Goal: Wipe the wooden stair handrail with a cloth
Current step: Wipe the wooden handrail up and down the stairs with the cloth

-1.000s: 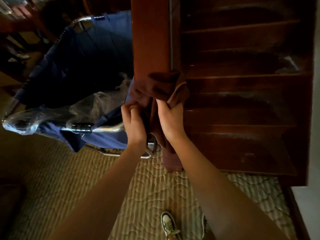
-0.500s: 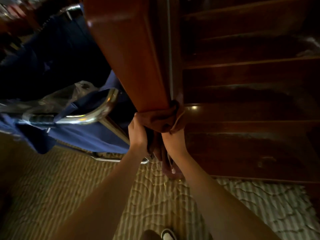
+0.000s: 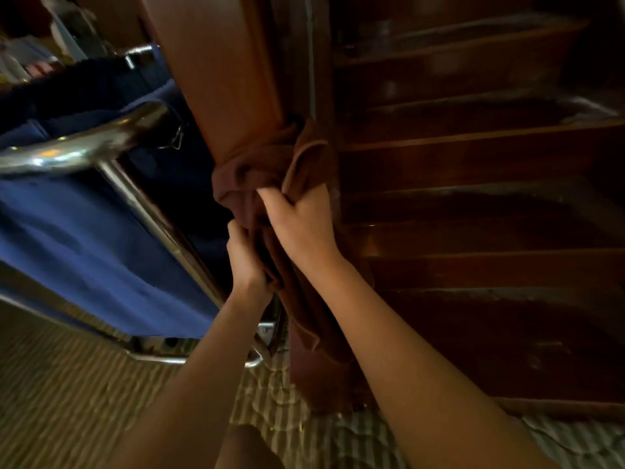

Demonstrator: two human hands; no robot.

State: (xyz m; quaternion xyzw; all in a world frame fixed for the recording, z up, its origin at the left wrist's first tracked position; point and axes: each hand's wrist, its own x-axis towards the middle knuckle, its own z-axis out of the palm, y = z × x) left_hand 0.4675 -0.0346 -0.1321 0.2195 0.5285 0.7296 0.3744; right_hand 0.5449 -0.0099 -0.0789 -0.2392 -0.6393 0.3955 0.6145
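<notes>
At the foot of the stairs, low on the rail: my right hand (image 3: 304,225), fingers curled into the bunched cloth (image 3: 270,170). Left hand (image 3: 245,257), just below and beside it, gripping the hanging tail of the same cloth.

Cloth: brown, looped round the rail (image 3: 223,79) and gathered on my side; loose end trails down past both wrists toward the post base.

Rail: broad reddish wood, rising up and away from the hands; the cloth sits near its lower end.

Step in hand, as I judge it: drawing the wrapped cloth along the wood. To do it well, I would keep both ends taut so the loop hugs all faces, slide evenly with the grain, and regather the tail before it slips free.

Edges and room:
- Left: cart (image 3: 101,214) with blue fabric and a chrome frame, its tube (image 3: 84,147) near the rail; my left elbow has little space there.
- Right: dark steps (image 3: 473,198), open above, free for the right arm.
- Up: the rail's length lies bare, the clear direction of travel.
- Below: patterned mat (image 3: 84,401), my knee just in view.
</notes>
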